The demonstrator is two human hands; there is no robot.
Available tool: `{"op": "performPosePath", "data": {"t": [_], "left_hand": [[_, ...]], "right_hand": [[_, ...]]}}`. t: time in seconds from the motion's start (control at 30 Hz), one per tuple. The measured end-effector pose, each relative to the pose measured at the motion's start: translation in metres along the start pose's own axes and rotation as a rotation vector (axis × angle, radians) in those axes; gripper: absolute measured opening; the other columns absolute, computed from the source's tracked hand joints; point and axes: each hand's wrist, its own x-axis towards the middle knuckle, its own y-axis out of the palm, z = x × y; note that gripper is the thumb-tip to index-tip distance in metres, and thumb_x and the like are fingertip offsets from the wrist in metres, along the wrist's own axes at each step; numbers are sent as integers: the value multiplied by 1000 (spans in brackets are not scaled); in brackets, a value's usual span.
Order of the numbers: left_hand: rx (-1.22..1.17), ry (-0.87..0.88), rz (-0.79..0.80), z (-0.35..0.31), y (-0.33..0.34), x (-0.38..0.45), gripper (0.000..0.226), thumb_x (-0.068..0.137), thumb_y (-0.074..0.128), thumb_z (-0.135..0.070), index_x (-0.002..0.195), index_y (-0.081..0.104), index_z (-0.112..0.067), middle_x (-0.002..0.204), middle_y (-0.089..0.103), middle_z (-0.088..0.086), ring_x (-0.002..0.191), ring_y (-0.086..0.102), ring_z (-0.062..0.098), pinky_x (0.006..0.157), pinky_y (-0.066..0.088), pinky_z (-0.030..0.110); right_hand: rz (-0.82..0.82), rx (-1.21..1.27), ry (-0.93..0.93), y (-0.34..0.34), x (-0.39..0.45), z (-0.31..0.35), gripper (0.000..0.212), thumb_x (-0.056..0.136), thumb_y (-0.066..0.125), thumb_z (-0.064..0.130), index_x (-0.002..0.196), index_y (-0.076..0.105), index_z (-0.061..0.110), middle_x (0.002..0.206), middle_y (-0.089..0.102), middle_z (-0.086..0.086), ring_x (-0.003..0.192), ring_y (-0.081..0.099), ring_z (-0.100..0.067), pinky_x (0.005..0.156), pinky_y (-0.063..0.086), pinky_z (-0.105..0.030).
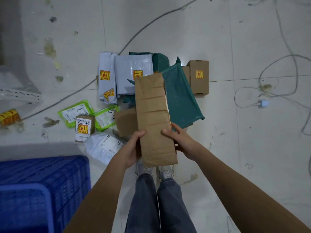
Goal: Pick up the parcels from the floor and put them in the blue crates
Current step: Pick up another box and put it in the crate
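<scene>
Head view: the left hand (133, 147) and right hand (180, 142) clasp the near end of a long cardboard parcel (154, 118), held above the floor (235, 148). Its long axis points away from the person, over the parcels lying ahead; the blue crates (42, 190) sit at lower left.

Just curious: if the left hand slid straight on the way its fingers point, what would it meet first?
The long creased brown cardboard box that the left hand already grips; its fingers point right, into the box's side.

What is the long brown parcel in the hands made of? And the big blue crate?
Long brown parcel: looks like plain matte cardboard, creased and dented across its face. Blue crate: probably hard moulded plastic, since its walls show a regular lattice pattern.
</scene>
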Motion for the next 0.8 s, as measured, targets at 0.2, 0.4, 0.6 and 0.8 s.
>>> {"op": "performPosePath", "data": {"t": [0.2,0.4,0.6,0.8], "left_hand": [[349,206,-89,3,14,1,34,87,63,-27,118,51,-24,106,61,-12,94,58,4,76,50,18],[306,251,-343,7,17,8,109,46,86,-48,139,39,-14,131,58,4,117,58,24,101,47,45],[212,156,-200,22,-17,-19,49,81,69,-33,126,51,-23,110,66,0,100,62,18,81,51,33],[23,272,-170,53,-33,-52,38,83,65,-30,120,55,-28,109,68,-3,106,62,18,94,49,39]], "right_hand": [[-477,-371,-289,15,5,-17,105,54,74,66,139,23,32,131,48,6,119,51,-17,98,48,-43],[-419,-449,-472,38,-5,-29,92,66,69,53,143,26,29,132,47,5,122,48,-13,98,47,-32],[-160,-115,-142,19,-23,-25,75,83,66,37,145,27,22,140,44,-6,119,46,-17,92,40,-29],[93,-294,-40,39,-39,-30,78,77,67,48,142,32,25,126,53,-3,109,57,-18,77,51,-25]]}}
